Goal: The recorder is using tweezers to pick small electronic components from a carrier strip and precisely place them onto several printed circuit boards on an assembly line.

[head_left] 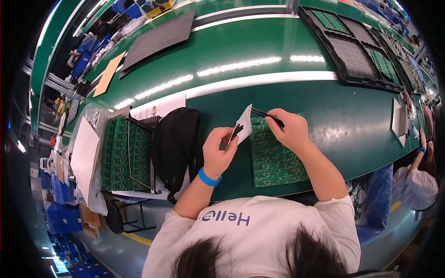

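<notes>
My left hand (218,152) is closed on a small white sheet (245,124) with rows of small dark marks, tilted up above the bench. A short black piece (237,130) lies against the sheet by my left fingertips; I cannot make out its kind. My right hand (292,129) grips black tweezers (263,114), whose tips meet the sheet's upper corner or stand just beside it. Beneath my right hand, a green circuit board panel (273,163) lies flat on the green bench mat. My right wrist hides part of its right side.
On the left, a rack of green circuit boards (124,153) stands beside a black bag (175,148). Black trays (354,53) with some boards sit at the far right. A dark flat sheet (160,41) lies at the back left. Another person (417,178) sits at the right.
</notes>
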Demonstrator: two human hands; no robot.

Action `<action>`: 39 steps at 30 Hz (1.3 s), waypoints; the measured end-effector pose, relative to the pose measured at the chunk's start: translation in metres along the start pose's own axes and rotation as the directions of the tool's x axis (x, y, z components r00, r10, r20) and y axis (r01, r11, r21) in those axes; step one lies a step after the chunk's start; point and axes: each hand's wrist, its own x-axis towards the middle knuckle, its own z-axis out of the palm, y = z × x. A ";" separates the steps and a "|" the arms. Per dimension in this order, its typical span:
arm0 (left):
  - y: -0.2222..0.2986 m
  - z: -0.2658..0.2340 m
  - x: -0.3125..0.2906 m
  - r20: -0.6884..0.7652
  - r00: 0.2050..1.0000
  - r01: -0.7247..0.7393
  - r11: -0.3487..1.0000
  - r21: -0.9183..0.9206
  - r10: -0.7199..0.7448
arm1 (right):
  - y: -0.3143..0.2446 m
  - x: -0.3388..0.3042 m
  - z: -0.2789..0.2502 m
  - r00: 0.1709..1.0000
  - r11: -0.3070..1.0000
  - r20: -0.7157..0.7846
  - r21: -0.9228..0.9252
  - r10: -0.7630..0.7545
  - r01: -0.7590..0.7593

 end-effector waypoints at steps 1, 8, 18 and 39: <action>0.001 0.000 0.000 0.009 1.000 -0.017 1.000 0.006 0.017 | 0.000 0.000 0.000 1.000 1.000 -0.009 -0.007 -0.008 0.008; 0.000 0.001 -0.001 0.048 0.998 -0.037 0.999 0.026 0.036 | 0.002 -0.003 0.000 1.000 0.998 0.006 -0.057 -0.001 0.001; 0.004 0.002 0.001 0.055 0.995 -0.092 0.993 0.069 0.089 | -0.003 -0.003 -0.001 1.000 0.999 -0.011 -0.037 0.016 -0.017; 0.000 0.002 0.001 0.085 0.961 -0.278 0.930 0.241 0.265 | -0.001 -0.005 0.004 0.998 0.999 -0.032 -0.004 0.047 -0.048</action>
